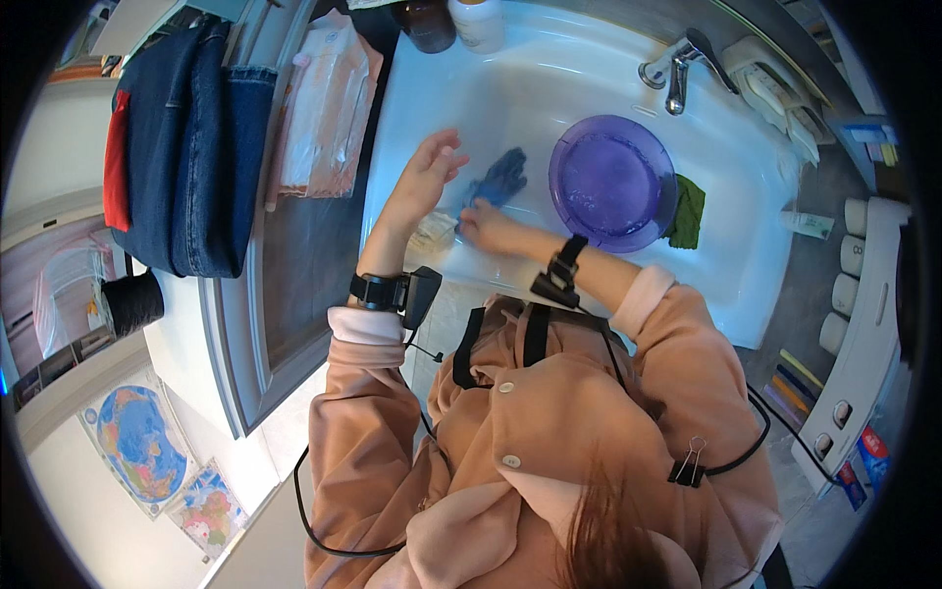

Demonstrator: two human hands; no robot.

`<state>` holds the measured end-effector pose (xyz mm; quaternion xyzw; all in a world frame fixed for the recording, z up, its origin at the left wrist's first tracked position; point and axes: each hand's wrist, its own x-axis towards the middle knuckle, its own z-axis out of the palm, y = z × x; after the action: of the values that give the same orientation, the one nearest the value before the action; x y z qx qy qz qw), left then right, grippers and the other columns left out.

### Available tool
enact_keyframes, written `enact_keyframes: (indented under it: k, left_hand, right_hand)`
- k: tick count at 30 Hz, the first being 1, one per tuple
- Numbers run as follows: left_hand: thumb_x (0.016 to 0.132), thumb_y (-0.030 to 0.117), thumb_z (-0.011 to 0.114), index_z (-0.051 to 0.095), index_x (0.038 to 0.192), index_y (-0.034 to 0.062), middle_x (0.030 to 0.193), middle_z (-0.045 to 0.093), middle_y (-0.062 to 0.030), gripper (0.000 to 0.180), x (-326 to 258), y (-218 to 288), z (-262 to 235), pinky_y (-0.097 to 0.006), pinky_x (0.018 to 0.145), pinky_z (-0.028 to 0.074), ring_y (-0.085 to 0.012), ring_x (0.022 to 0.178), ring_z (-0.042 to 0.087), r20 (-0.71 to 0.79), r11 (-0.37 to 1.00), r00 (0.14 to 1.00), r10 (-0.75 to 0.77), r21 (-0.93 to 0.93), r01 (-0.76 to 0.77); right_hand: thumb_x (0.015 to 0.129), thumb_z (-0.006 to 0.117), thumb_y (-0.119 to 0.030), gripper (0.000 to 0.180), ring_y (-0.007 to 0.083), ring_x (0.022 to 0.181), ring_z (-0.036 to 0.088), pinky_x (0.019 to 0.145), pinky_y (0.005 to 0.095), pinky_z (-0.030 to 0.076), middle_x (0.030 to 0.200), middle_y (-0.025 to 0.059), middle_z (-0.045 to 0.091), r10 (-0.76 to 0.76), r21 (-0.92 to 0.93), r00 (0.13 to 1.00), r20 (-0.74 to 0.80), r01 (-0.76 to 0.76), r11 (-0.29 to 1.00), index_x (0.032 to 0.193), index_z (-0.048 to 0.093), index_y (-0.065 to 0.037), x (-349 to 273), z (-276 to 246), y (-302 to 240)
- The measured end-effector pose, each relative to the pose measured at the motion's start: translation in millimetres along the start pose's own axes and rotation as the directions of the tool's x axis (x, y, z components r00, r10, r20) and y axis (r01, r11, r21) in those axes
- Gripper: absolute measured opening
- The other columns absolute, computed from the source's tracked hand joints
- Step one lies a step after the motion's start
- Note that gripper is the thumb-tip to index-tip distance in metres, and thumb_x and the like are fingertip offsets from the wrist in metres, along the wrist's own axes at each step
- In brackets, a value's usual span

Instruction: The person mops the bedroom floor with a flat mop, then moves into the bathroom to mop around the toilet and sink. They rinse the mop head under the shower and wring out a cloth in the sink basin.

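My left hand (432, 175) is raised over the left side of the white sink (471, 108), its fingers loosely bent and apart, holding nothing. A small wet dark-blue cloth (502, 177) lies on the sink's sloping surface; its exact kind cannot be made out. At its near end, the fingers of my right hand (494, 231) are curled closed on the cloth. Just left of that hand, a pale yellowish block (432, 236), perhaps soap, rests near the front rim. To the right stands a round purple basin (613, 182) with water in it.
A dark green cloth (688, 211) lies against the basin's right side. The chrome faucet (677, 71) is at the back right. A brown bottle (427, 25) and a white jar (478, 25) stand on the back-left rim. Folded jeans (196, 147) and a wrapped pink-and-white package (329, 108) are at left.
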<state>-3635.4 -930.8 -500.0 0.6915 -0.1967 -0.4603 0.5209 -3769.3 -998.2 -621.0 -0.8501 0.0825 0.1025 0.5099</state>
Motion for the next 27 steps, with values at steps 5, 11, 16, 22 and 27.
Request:
enact_keyframes:
  k: [5, 11, 16, 22, 27]
  left_hand:
    - [0.097, 0.023, 0.039, 0.037, 0.132, 0.0037, 0.128, 0.046, -0.0118, 0.04, 12.4, -2.7, 28.0, -0.031, 0.093, 0.04, -0.0228, 0.113, 0.051, 0.076, 1.0, 0.997, -0.015, 0.021, 0.013]
    - [0.096, 0.021, 0.037, 0.038, 0.131, 0.0008, 0.126, 0.046, -0.0141, 0.04, 32.5, 2.6, 83.8, -0.033, 0.092, 0.041, -0.0239, 0.11, 0.053, 0.227, 0.997, 0.973, -0.027, 0.07, 0.011]
    - [0.096, 0.021, 0.037, 0.037, 0.131, -0.0009, 0.128, 0.045, -0.0158, 0.041, 43.2, 8.8, 134.4, -0.033, 0.093, 0.041, -0.025, 0.11, 0.053, 0.341, 0.998, 0.94, -0.032, 0.067, 0.01]
    - [0.097, 0.024, 0.036, 0.036, 0.132, 0.0005, 0.129, 0.045, -0.0139, 0.042, 54.9, 6.7, 173.7, -0.034, 0.095, 0.04, -0.0236, 0.113, 0.051, 0.395, 0.995, 0.917, -0.062, 0.099, 0.024]
    - [0.096, 0.023, 0.038, 0.04, 0.129, -0.0009, 0.124, 0.05, -0.0148, 0.041, 67.3, -20.2, 202.3, -0.033, 0.094, 0.04, -0.023, 0.11, 0.052, 0.394, 0.949, 0.913, -0.104, 0.313, -0.027]
  right_hand:
    - [0.077, 0.058, -0.011, 0.017, 0.0394, 0.097, 0.047, 0.082, 0.0431, 0.041, 0.105, 0.0189, 0.046, -0.069, 0.055, 0.995, -0.067, 0.072, 0.996, 0.092, 0.055, -0.004, -69.1, -5.5, -8.5]
    - [0.071, 0.062, -0.005, 0.019, 0.0379, 0.113, 0.045, 0.089, 0.0406, 0.042, 0.133, 0.02, 0.038, 0.039, -0.106, 0.998, -0.04, -0.043, 0.993, 0.087, 0.053, -0.004, -168.0, -46.1, 19.7]
    - [0.069, 0.063, -0.006, 0.019, 0.0365, 0.116, 0.044, 0.09, 0.039, 0.042, 0.136, 0.0199, 0.037, 0.245, -0.105, 0.967, -0.067, -0.251, 0.962, 0.085, 0.053, -0.004, -260.3, -90.2, 51.4]
    - [0.065, 0.062, -0.007, 0.013, 0.0338, 0.097, 0.053, 0.078, 0.038, 0.045, 0.115, 0.0154, 0.053, 0.365, -0.057, 0.911, -0.191, -0.381, 0.923, 0.074, 0.053, -0.004, -328.9, -130.0, 78.9]
    - [0.063, 0.063, -0.01, 0.012, 0.0328, 0.083, 0.055, 0.074, 0.0394, 0.045, 0.09, 0.0158, 0.056, 0.415, -0.173, 0.874, -0.252, -0.463, 0.87, 0.07, 0.058, -0.002, -383.2, -169.6, 124.9]
